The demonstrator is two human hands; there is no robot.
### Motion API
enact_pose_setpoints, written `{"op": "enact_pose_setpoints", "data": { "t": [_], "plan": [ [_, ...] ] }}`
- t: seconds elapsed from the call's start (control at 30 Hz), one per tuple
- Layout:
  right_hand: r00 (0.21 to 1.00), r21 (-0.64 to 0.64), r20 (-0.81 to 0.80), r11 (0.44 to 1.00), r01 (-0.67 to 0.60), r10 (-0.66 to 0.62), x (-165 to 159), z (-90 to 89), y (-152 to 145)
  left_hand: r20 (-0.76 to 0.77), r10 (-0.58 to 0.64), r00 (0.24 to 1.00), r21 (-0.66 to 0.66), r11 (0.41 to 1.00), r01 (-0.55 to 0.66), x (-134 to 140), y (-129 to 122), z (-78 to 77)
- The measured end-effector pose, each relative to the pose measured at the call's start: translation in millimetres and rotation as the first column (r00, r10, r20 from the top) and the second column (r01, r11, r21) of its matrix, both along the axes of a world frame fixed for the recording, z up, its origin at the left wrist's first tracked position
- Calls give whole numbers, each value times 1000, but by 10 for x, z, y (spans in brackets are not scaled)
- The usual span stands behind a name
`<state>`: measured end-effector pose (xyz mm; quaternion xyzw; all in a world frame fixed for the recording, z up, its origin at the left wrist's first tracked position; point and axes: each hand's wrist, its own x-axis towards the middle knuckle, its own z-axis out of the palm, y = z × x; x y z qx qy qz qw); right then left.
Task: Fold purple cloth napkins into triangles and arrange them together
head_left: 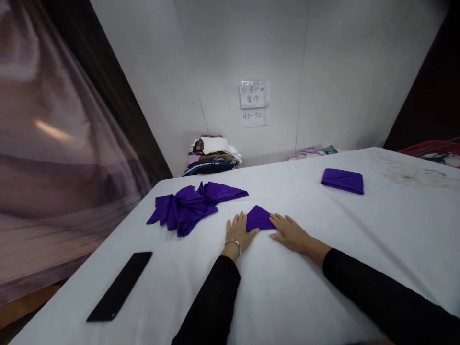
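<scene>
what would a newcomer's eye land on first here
The eye likely goes first to the small, pointed purple cloth on the white-covered table, with the left hand and right hand at its sides. Next come the crumpled purple cloth heap to its left and the folded purple rectangle farther back, right.

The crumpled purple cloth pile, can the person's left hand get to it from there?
Probably yes: the bare left hand lies near the crumpled purple cloth pile, and nothing shows between them, though that hand is touching the small folded purple cloth.
</scene>
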<state>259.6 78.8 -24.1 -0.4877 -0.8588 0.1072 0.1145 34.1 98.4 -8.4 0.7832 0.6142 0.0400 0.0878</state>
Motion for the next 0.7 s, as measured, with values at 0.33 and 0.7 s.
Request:
{"op": "enact_pose_setpoints", "data": {
  "t": [0.33, 0.7],
  "plan": [
    [1000, 30, 15, 1000, 5, -5, 47, -14, -29, 273, 99, 957, 98, 987, -130, -676, -210, -23],
    [999, 33, -47, 999, 24, -23, 72, -14, -40, 355, 29, 935, 201, 974, -106, -457, -125, -7]
  ]
}}
